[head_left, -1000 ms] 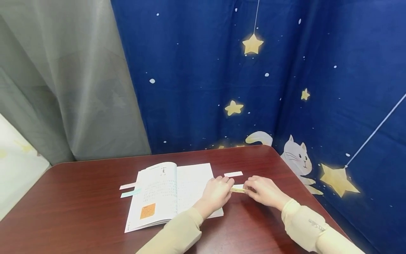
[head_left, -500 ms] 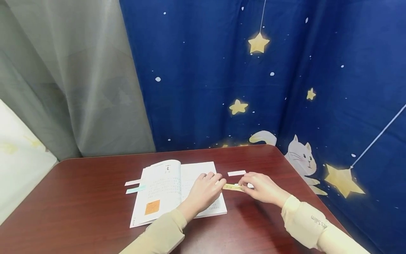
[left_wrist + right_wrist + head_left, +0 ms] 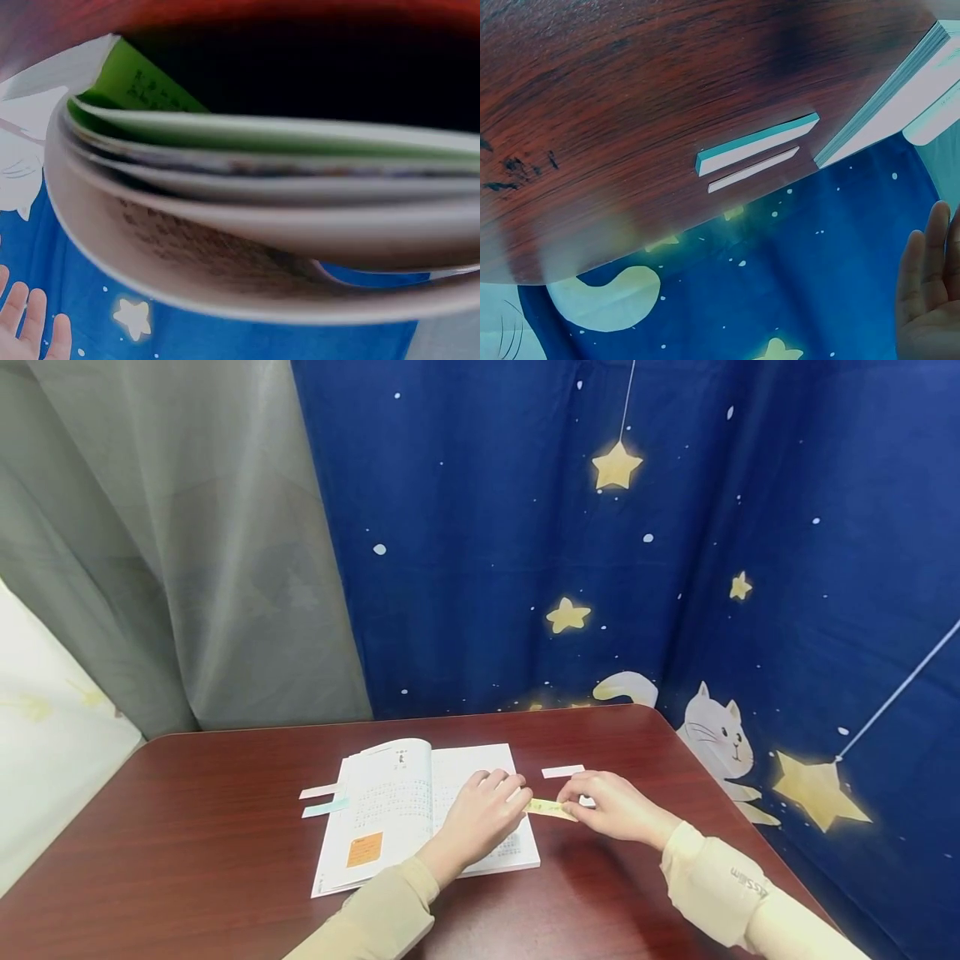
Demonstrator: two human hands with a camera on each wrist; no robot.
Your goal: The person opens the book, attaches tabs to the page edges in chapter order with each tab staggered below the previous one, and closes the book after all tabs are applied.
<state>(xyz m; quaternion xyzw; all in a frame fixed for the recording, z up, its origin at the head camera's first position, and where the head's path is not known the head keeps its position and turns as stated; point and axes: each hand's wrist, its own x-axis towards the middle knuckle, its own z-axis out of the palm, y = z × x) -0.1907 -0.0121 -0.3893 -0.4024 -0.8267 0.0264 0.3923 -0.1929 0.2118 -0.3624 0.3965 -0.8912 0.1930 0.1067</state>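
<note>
An open book [image 3: 405, 810] lies on the dark red table [image 3: 187, 843]; an orange sticky note [image 3: 364, 849] is on its left page. My left hand [image 3: 483, 814] rests on the right page, its curled fingertips holding the left end of a yellow paper strip [image 3: 550, 809]. My right hand [image 3: 609, 806] pinches the strip's right end just off the book's right edge. The left wrist view shows only curved page edges [image 3: 262, 195] close up. The right wrist view shows the book's edge [image 3: 889, 109] and some fingers [image 3: 930, 285].
A white strip [image 3: 562, 771] lies on the table behind my right hand. A pale pink strip [image 3: 318, 791] and a teal strip [image 3: 325, 808] lie left of the book. Blue star-print and grey curtains close off the table's far and right sides.
Both hands have moved left with the yellow strip. My left hand has gone from the book's right edge onto the right page.
</note>
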